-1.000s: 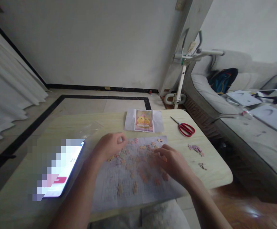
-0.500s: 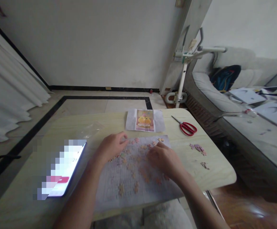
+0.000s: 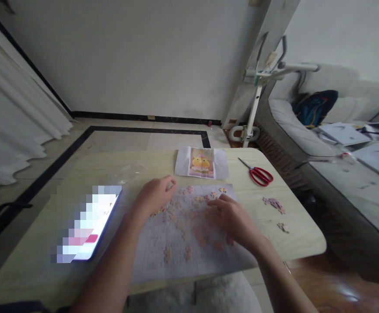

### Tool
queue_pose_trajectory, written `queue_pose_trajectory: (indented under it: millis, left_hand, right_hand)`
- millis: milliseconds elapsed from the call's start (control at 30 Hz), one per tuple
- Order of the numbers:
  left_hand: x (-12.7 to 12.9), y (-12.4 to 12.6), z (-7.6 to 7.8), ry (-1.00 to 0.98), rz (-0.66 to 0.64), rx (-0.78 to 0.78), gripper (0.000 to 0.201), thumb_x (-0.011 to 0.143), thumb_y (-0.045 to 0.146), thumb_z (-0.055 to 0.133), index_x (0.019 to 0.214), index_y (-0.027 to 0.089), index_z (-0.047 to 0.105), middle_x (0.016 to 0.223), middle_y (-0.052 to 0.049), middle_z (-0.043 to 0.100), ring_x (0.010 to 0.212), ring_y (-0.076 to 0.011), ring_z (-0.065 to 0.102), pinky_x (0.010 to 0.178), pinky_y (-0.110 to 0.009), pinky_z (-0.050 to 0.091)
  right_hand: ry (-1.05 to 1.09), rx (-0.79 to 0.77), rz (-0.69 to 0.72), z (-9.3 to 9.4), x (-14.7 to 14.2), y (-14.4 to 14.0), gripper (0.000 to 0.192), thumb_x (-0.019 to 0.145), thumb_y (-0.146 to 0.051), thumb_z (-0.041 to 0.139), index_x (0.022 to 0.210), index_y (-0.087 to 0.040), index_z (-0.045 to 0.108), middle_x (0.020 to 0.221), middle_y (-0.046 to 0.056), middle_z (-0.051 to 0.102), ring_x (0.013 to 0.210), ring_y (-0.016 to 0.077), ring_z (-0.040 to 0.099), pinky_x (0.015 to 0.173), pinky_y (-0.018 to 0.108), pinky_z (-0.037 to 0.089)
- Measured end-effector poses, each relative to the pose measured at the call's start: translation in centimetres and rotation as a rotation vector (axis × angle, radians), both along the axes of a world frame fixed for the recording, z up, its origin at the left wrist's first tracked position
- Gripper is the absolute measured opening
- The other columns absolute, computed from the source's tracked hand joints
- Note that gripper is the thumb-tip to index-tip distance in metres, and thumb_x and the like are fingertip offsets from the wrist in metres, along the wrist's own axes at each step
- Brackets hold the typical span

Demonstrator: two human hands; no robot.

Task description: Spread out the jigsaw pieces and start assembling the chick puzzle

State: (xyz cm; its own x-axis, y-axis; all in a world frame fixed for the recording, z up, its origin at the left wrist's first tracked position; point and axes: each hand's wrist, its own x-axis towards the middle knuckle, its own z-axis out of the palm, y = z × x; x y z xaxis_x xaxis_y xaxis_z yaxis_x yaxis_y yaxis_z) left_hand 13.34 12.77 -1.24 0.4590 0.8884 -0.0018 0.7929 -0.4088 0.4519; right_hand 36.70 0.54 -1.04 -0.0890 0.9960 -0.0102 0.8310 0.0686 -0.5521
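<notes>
Jigsaw puzzle pieces (image 3: pixel 188 252) lie scattered over a printed white sheet (image 3: pixel 153 267) on the table. My left hand (image 3: pixel 157 193) rests over the sheet's far left part, its fingers curled inward with the tips close together. Whatever may be between them does not show. Over the right half of the sheet, my right hand (image 3: pixel 228 213) is low among the pieces, palm down and fingers bent. Its fingertips are blurred, so a held piece cannot be made out. Beyond the sheet lies a picture card (image 3: pixel 202 163) showing two yellow figures.
Red-handled scissors (image 3: pixel 260 175) lie at the far right of the table (image 3: pixel 294 243). Two small piles of pieces, one pinkish (image 3: pixel 274 204) and one smaller (image 3: pixel 283 228), sit nearer. A lit tablet (image 3: pixel 94 221) and a clear plastic bag (image 3: pixel 129 171) are left.
The view has shifted slightly, moving the whole scene a little to the right. My right hand has moved slightly, its fingers reaching out a bit more over the pieces; my left hand stays nearly still.
</notes>
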Motion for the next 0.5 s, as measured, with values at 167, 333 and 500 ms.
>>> queue_pose_trajectory:
  millis: [167, 333, 500]
  left_hand:
    - [0.03, 0.03, 0.12, 0.009, -0.008, -0.009, 0.026, 0.089, 0.034, 0.045, 0.096, 0.022, 0.067, 0.085, -0.006, 0.072, 0.076, -0.0197, 0.065, 0.064, -0.026, 0.039]
    - [0.01, 0.15, 0.11, 0.018, 0.005, -0.026, 0.029, 0.087, 0.04, 0.047, 0.099, 0.023, 0.067, 0.078, -0.004, 0.071, 0.071, -0.0208, 0.065, 0.061, -0.026, 0.039]
    - [0.02, 0.44, -0.26, -0.005, 0.004, -0.043, 0.028, 0.086, 0.038, 0.048, 0.099, 0.02, 0.066, 0.074, -0.004, 0.07, 0.067, -0.0205, 0.063, 0.06, -0.025, 0.038]
  right_hand:
    - [-0.102, -0.016, -0.03, -0.04, -0.31, -0.21, 0.01, 0.087, -0.026, 0.058, 0.085, -0.022, 0.068, 0.082, 0.001, 0.057, 0.066, 0.0107, 0.054, 0.06, 0.022, 0.037]
    - [-0.154, 0.019, -0.03, 0.13, -0.91, -0.25, 0.011, 0.088, -0.026, 0.059, 0.081, -0.02, 0.063, 0.082, 0.0, 0.057, 0.067, 0.0096, 0.052, 0.062, 0.022, 0.035]
    - [-0.142, 0.071, 0.017, -0.12, -0.65, -0.35, 0.014, 0.09, -0.031, 0.058, 0.08, -0.02, 0.062, 0.085, 0.0, 0.057, 0.067, 0.0093, 0.05, 0.063, 0.021, 0.036]
